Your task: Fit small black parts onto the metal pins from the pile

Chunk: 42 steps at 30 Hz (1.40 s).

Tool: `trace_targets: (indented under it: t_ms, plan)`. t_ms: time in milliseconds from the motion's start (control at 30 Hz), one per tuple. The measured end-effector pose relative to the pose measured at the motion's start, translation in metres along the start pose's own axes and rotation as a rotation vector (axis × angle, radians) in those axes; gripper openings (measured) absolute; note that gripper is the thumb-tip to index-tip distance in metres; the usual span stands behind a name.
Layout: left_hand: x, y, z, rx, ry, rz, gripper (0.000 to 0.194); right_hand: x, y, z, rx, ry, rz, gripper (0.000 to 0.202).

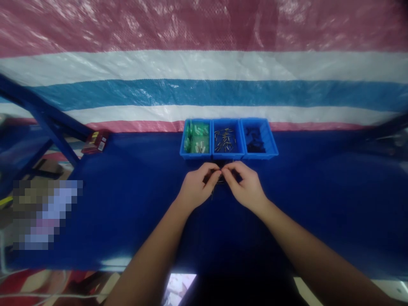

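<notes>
Over the blue table [137,204], my left hand [199,185] and my right hand [244,182] meet with thumbs and forefingers pinched together. Whatever sits between the fingertips is too small and too covered to name. Some dark, thin pieces [220,180] show behind and under the fingers, partly hidden. Just beyond my hands stand three joined blue bins. The left bin [182,149] contains green packaging and small white-silver pieces, the middle bin [227,156] thin metallic pin-like pieces, and the right bin [272,146] dark small pieces.
A dark red box [95,141] lies at the table's left back corner beside a blue metal frame [51,123]. A striped plastic sheet [204,63] hangs behind the table. At the near edge a lit screen [178,287] shows below my left forearm.
</notes>
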<state>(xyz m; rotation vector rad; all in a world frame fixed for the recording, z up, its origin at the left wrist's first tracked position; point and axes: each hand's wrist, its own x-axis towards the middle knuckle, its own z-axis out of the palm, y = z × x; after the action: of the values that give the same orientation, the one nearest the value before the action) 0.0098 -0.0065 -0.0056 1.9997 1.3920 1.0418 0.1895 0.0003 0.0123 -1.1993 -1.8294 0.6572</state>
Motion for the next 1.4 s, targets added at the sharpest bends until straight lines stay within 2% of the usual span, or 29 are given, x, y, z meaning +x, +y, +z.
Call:
trace_targets:
  t_ms: [100,333,467,667,767,1000,1167,1333,1400]
  plan:
    - [-0.0006,-0.0002,0.0016,-0.024,-0.005,0.003,0.017,0.0005,0.0013,0.0000,-0.011,-0.008,0.013,0.015]
    - [0.0006,-0.0026,0.0005,0.044,-0.004,-0.001,0.020,-0.0005,-0.0006,0.0011,0.072,0.001,-0.010,0.009]
    - [0.0009,-0.0005,-0.0009,0.032,-0.001,0.005,0.020,-0.0006,-0.0007,0.0002,0.029,-0.014,-0.013,0.006]
    - [-0.0005,0.0003,0.0010,-0.019,-0.006,-0.007,0.016,0.0007,0.0004,-0.0001,-0.004,-0.018,0.029,0.015]
    - [-0.0004,-0.0018,0.0010,-0.001,-0.013,-0.022,0.016,0.0006,-0.0001,0.0008,0.039,-0.009,0.036,0.008]
    - [0.0002,-0.0012,-0.0006,0.022,-0.011,-0.009,0.018,-0.0004,-0.0023,-0.0002,0.029,-0.022,-0.019,0.007]
    - [-0.0005,-0.0008,0.0016,-0.028,-0.004,0.003,0.014,0.0001,-0.0002,-0.0003,-0.017,-0.012,0.009,0.018]
    - [-0.0002,-0.0011,-0.0004,-0.016,-0.030,-0.012,0.015,-0.0002,0.0000,0.0010,0.059,0.015,0.027,0.009]
    - [0.0000,-0.0004,-0.0019,0.000,-0.032,-0.002,0.016,-0.0004,-0.0005,0.0011,0.084,0.018,0.023,0.011]
